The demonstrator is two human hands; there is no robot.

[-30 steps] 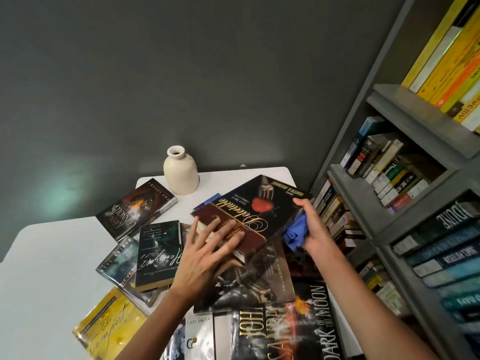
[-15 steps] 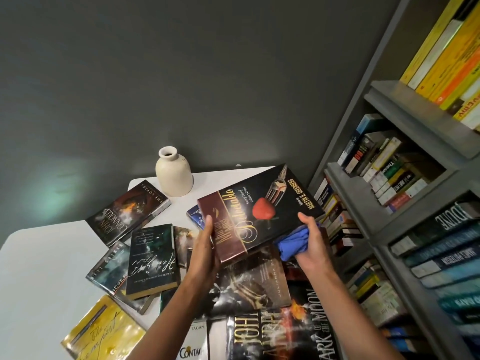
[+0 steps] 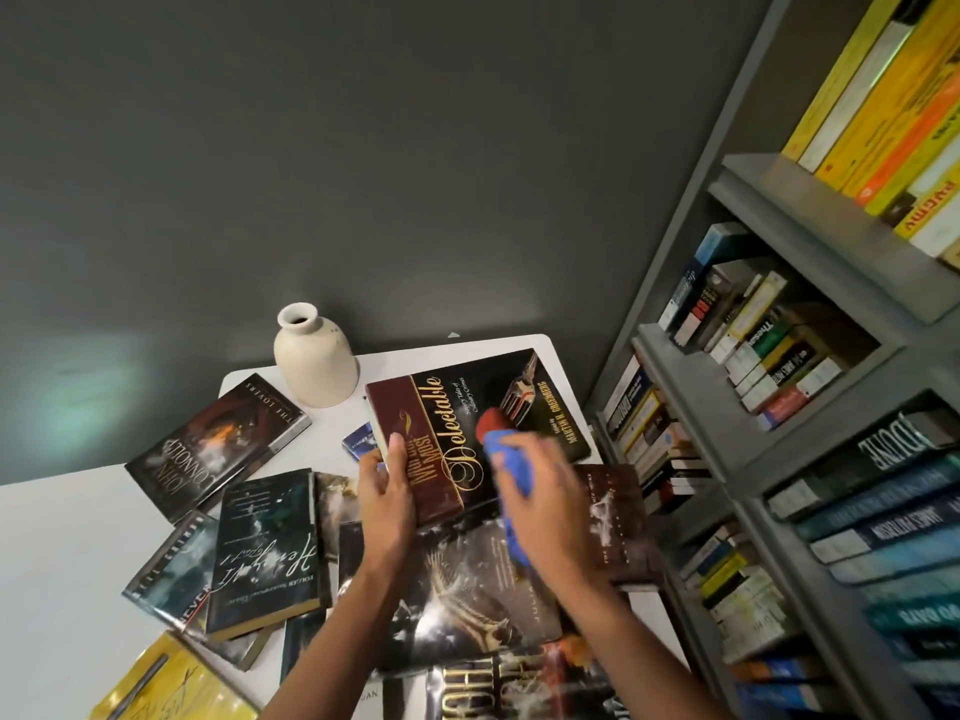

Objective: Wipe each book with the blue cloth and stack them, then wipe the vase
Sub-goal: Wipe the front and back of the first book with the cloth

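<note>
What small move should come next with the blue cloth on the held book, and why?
Probably sweep the blue cloth across the cover toward its far edge. The left hand grips the Delectable book by its spine side, and the right hand holds the cloth on the cover's middle; the far part lies uncovered.

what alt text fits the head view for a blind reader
A person's left hand grips a dark book tilted over a white table while the right hand, motion-blurred, holds a blue cloth on its cover. More books lie scattered on the table, a cream vase stands behind them, and a full grey bookshelf rises at right.
</note>
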